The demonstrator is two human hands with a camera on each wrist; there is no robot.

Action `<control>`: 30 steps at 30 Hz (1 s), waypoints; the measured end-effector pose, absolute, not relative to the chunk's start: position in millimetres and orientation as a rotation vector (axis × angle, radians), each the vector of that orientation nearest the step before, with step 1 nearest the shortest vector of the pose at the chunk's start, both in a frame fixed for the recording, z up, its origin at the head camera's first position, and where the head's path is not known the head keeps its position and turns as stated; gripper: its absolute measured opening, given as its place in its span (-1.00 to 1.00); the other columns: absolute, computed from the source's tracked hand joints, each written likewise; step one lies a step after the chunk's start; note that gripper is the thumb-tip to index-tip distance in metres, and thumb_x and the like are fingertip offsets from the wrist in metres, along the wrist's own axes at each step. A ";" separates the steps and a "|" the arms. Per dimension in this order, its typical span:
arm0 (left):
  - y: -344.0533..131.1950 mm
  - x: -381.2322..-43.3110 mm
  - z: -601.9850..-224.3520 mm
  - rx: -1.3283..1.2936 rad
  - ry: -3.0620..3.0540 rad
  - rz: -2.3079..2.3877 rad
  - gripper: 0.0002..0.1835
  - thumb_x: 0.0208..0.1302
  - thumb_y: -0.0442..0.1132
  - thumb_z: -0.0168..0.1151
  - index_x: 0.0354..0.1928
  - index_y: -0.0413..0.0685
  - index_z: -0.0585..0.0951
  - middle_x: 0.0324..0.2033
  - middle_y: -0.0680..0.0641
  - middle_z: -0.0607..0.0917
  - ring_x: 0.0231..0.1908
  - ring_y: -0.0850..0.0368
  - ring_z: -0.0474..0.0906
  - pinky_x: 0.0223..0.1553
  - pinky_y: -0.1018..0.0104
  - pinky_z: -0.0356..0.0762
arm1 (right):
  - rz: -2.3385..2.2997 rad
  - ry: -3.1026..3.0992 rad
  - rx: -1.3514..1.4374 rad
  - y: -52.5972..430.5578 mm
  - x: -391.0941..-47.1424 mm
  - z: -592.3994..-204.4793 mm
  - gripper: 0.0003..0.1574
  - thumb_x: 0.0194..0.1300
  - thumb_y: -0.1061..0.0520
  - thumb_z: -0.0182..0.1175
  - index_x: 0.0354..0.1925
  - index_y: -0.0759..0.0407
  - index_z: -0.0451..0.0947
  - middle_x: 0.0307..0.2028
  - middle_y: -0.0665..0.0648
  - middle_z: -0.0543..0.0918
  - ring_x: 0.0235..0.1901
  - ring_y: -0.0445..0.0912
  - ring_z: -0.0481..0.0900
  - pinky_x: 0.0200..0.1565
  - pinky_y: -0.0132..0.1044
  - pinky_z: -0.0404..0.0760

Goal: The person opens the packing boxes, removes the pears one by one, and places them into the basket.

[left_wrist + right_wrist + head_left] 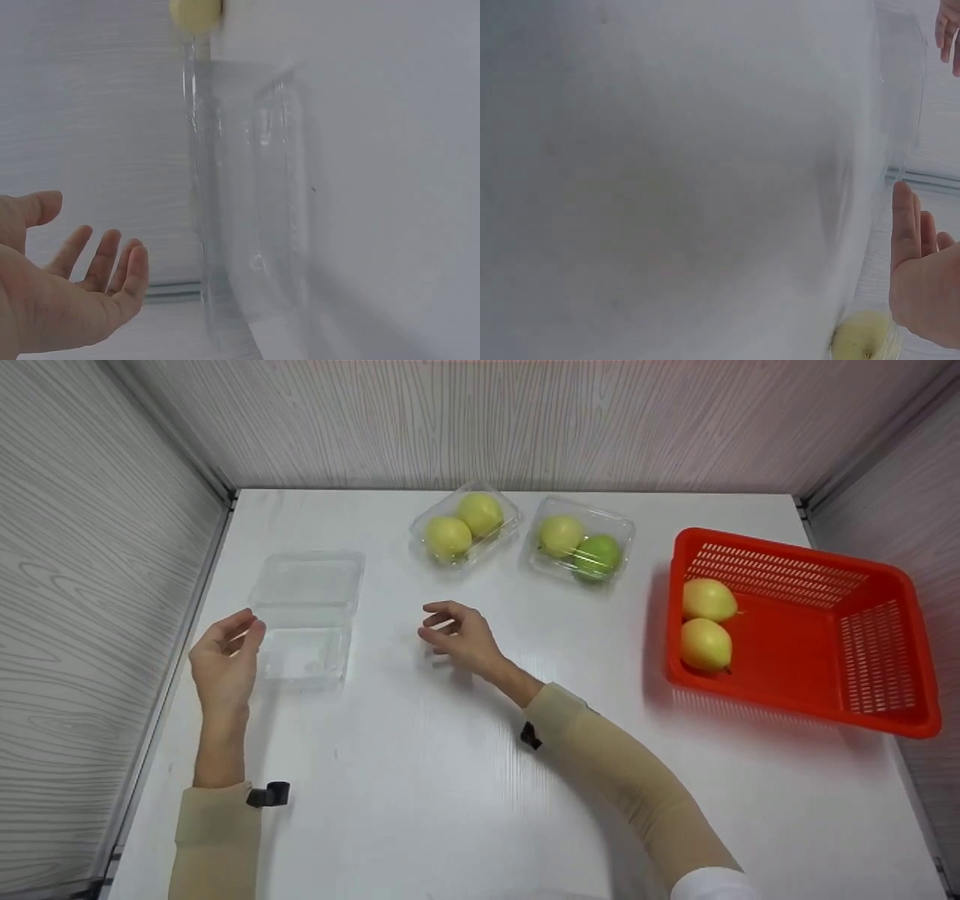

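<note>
An open clear plastic clamshell box [304, 652] lies on the left of the white table, its lid [309, 579] folded back toward the far side. My left hand [227, 656] hovers at the box's left edge, fingers loosely bent and holding nothing; the left wrist view shows that hand [82, 292] with its thumb apart from the fingers. Over the middle of the table is my right hand [463, 639], its fingers relaxed and pointing left, nothing between them. In the right wrist view the clamshell box [900, 90] appears beyond the right hand [926, 274].
Two closed clear boxes stand at the back: one [463, 526] with two yellow pears, one [581, 541] with a yellow pear and a green fruit [596, 558]. At right, a red plastic basket [787, 705] holds two yellow pears [705, 645]. Wood-grain panels [480, 427] enclose the table.
</note>
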State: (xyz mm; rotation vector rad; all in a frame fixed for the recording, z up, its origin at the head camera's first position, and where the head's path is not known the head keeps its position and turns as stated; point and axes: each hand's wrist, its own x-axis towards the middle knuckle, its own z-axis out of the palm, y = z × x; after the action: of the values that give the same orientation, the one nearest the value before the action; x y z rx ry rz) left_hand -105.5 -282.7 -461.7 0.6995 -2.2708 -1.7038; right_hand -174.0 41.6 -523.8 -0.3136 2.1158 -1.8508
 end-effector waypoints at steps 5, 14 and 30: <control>-254.4 -105.3 -457.0 0.517 -2.426 -1.623 -0.57 0.52 -0.12 0.29 0.33 -0.10 0.61 0.19 -0.01 0.69 0.08 0.30 0.54 0.12 0.52 0.59 | -1.869 2.185 -0.375 61.5 -174.5 -523.8 -0.41 0.42 0.15 0.38 0.32 0.36 0.54 0.07 0.32 0.72 -0.04 0.07 0.78 -0.10 -0.26 0.87; -215.0 -112.8 -461.2 0.264 -2.475 -1.658 -0.53 0.50 -0.19 0.31 0.33 -0.25 0.57 0.28 -0.23 0.66 0.28 -0.09 0.59 0.40 -0.01 0.60 | -1.786 2.357 -0.428 94.1 -179.6 -519.3 -0.39 0.39 0.08 0.44 0.31 0.26 0.57 0.14 0.37 0.71 0.06 0.11 0.76 0.11 -0.12 0.81; -153.2 -144.7 -477.4 0.009 -2.689 -1.505 -0.29 0.45 0.05 0.35 0.48 -0.19 0.44 0.47 -0.23 0.51 0.52 -0.21 0.37 0.60 -0.10 0.34 | -1.530 2.766 -0.576 133.3 -209.1 -514.9 -0.37 0.37 0.03 0.46 0.29 0.27 0.58 0.19 0.33 0.64 0.20 0.23 0.62 0.32 0.12 0.66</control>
State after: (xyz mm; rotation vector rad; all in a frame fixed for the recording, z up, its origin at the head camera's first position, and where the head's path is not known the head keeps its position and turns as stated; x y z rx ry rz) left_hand -144.7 -153.2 -477.4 0.0088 -2.6890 -1.5045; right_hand -209.1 133.3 -514.9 -0.5755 2.7660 -1.5296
